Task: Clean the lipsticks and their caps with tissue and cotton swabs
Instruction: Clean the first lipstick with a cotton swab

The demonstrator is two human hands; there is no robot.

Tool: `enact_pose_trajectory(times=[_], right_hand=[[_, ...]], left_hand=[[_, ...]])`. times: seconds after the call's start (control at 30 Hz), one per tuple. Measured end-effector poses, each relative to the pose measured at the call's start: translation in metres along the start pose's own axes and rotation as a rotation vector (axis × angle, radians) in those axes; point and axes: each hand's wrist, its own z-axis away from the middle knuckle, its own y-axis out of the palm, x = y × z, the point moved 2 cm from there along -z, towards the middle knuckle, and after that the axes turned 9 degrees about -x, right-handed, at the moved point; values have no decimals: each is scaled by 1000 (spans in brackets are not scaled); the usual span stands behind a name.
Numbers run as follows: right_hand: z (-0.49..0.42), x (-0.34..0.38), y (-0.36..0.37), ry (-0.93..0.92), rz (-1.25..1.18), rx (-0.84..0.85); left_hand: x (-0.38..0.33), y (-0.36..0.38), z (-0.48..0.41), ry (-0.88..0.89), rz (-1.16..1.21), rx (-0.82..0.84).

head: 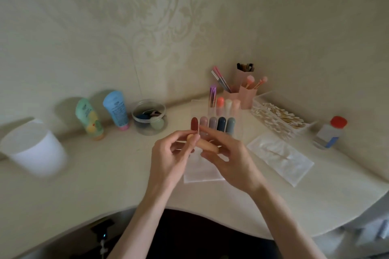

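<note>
1. Left hand (170, 153): fingers curled, tips pinching the rounded end of the peach lipstick tube (208, 146). Right hand (229, 160): fingers wrapped around the tube's other end.
2. The tube is held in the air between both hands, above a flat tissue (200, 175) on the bench (105, 174) and just in front of the row of capped lipsticks (213, 123).
3. Its long axis runs across the person's front, nearly level. The rounded end points left and slightly away, the right end dips toward the person. Blur hides any cap seam.
4. Judgement: uncapping or wiping is in hand.
5. To do it well: hold the body steady with the right hand, pull along the axis without bending, stay over the tissue, and keep fingers off the colour.
6. Cotton swabs (273, 115) lie within reach to the right.
</note>
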Motion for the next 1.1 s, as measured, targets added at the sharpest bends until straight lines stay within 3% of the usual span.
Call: enact_pose_trajectory(times=[0.13, 0.4, 0.5, 0.67, 0.87, 1.1], right_hand=[[1, -5, 1, 112, -13, -121], [6, -10, 4, 93, 63, -126], [6, -18, -11, 169, -62, -184], [3, -19, -15, 118, -59, -155], [4, -26, -11, 113, -14, -207], [5, -26, -12, 93, 10, -236]], left_hand=[[2, -3, 1, 46, -17, -81], [15, -4, 9, 46, 1, -208], [27, -31, -3, 67, -60, -313], [41, -42, -6, 205, -462, -147], [43, -36, 0, 376, -682, -141], [50, -37, -10, 391, -770, -130]])
